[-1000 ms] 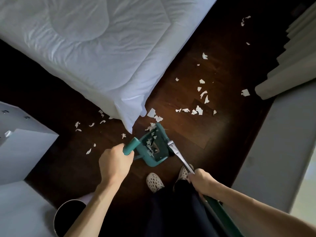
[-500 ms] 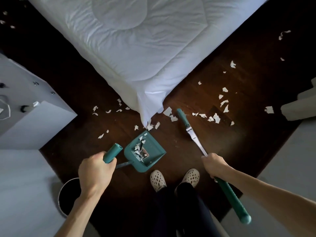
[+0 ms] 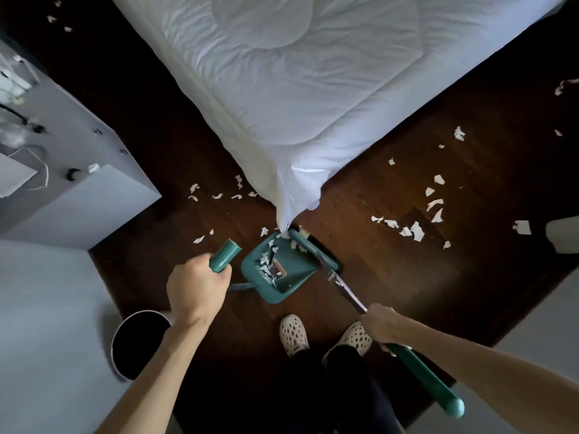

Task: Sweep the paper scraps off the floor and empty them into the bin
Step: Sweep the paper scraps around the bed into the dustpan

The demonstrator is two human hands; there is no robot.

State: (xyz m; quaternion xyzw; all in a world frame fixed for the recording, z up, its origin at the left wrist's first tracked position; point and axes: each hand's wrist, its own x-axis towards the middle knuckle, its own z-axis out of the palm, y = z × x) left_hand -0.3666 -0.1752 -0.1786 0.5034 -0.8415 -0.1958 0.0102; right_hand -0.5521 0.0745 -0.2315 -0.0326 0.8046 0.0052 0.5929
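— Where is the dustpan [image 3: 283,270]?

— On the dark wooden floor [image 3: 391,264], just in front of the person's shoes [image 3: 294,335], with its mouth turned toward the hanging corner of the white duvet [image 3: 297,120]. Its long teal handle [image 3: 225,256] rises up and to the left, into the left hand [image 3: 197,285].

— How are those fingers set?

— Curled tight round the handle, with the capped end of it sticking out above the fist. The pan itself sits well below and to the right of the knuckles.

— And the broom [image 3: 315,252]?

— The right hand [image 3: 380,321] is wrapped round the shaft where the metal part meets the green grip. The grip's rounded end pokes out behind the wrist; the head lies far ahead of the fingers, pressed against the dustpan's open edge under the duvet corner.

— Any paper collected?

— Yes, white paper scraps [image 3: 266,264] lie inside the pan, and a few sit right at its lip by the broom head. More scraps [image 3: 413,230] are scattered on the floor to the right, toward the room's right edge, and a smaller scatter [image 3: 216,194] lies on the left, beside the bed's edge.

— The bin [image 3: 138,346]?

— Round, dark inside, standing on the floor under the left forearm, next to a grey cabinet [image 3: 78,195].
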